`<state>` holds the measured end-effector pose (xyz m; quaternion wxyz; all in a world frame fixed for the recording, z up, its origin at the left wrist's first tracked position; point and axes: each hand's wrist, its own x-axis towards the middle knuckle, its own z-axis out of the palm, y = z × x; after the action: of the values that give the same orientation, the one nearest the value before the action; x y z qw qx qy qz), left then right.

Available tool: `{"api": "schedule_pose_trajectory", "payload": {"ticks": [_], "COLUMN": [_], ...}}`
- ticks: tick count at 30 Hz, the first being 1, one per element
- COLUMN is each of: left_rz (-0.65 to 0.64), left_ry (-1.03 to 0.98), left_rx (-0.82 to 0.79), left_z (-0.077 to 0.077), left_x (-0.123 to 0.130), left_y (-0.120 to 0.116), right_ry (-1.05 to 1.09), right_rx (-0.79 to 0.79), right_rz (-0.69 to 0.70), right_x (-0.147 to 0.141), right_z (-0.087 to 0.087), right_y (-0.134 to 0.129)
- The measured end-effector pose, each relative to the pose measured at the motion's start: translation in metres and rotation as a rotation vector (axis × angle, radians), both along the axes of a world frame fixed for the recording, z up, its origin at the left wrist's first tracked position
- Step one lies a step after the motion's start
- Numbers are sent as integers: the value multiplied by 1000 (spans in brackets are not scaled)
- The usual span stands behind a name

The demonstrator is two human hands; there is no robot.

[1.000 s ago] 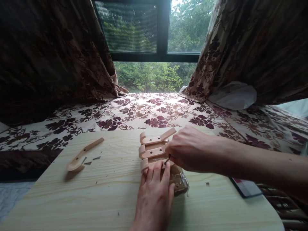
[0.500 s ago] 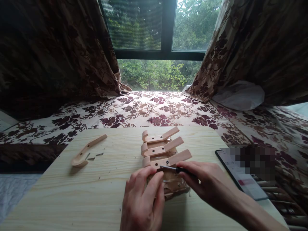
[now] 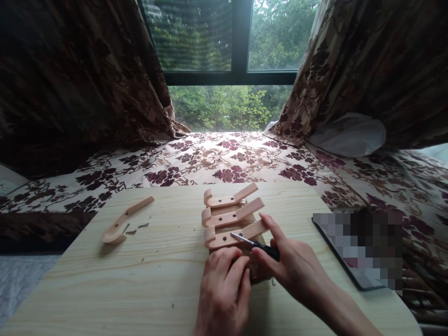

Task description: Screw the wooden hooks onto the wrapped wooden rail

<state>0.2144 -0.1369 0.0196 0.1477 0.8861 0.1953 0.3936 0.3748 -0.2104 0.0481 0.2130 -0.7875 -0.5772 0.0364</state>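
My right hand [image 3: 290, 261] grips a screwdriver [image 3: 268, 250] with a black handle and a thin metal shaft. Its tip lies over the nearest wooden hook [image 3: 219, 239], between two screw holes. The index finger stretches to that hook's raised end. Close in front, my left hand [image 3: 224, 284] is curled over the near part of a brown block wrapped in clear tape [image 3: 259, 275]; what its fingertips pinch is hidden. Two more hooks, a middle one [image 3: 227, 217] and a far one [image 3: 224, 201], lie across the block.
On the pale wooden table [image 3: 140, 289], a loose wooden hook [image 3: 121, 219] lies at the left, with several screws [image 3: 131, 232] beside it. A phone or tablet [image 3: 338, 252], partly pixelated, rests at the right edge. Beyond are a floral-covered ledge [image 3: 231, 161] and a window.
My left hand has shifted right and down, off the nearest hook's edge. My right index finger has stretched out to the hook's raised end, with the screwdriver still held and tilted more.
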Motion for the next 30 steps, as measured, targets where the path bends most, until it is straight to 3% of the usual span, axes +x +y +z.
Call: {"api": "schedule_pose_trajectory", "payload": {"ticks": [4,14,30], "left_rz": [37,42,41], "left_ry": [28,60,110], "left_rx": [76,149,189], "left_z": [-6,-14,-15], "left_x": [0,-1,-5], "left_y": [2,5,8], "right_ry": [-33,44,137], "right_rx": [-49,-74,-52], "right_rz": [101,108,183], "right_x": [-2,1,8], "right_z": [3,0,-3], "right_y": [2,4,4]}}
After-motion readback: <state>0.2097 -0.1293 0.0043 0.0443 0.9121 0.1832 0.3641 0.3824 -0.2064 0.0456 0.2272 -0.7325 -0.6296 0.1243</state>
